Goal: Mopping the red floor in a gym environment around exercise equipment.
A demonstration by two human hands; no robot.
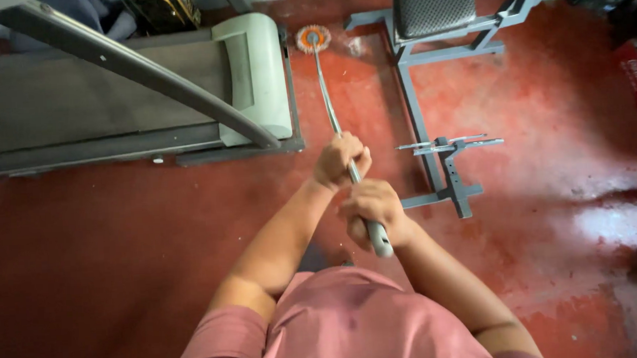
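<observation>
I hold a mop (334, 121) by its long metal handle, its orange head (313, 38) down on the red floor (121, 245) between the treadmill (253, 74) and the grey weight bench (433, 23). My left hand (340, 160) grips the handle higher up, my right hand (373, 211) is clenched around its end near my pink shirt (346, 321).

We see a mop (327, 93) with a long, thin metal pole slanting up from a grey grip end. Its round orange-and-white head (313, 38) rests on the wet red floor (559, 118), just beside the treadmill's (253, 74) front corner.
</observation>
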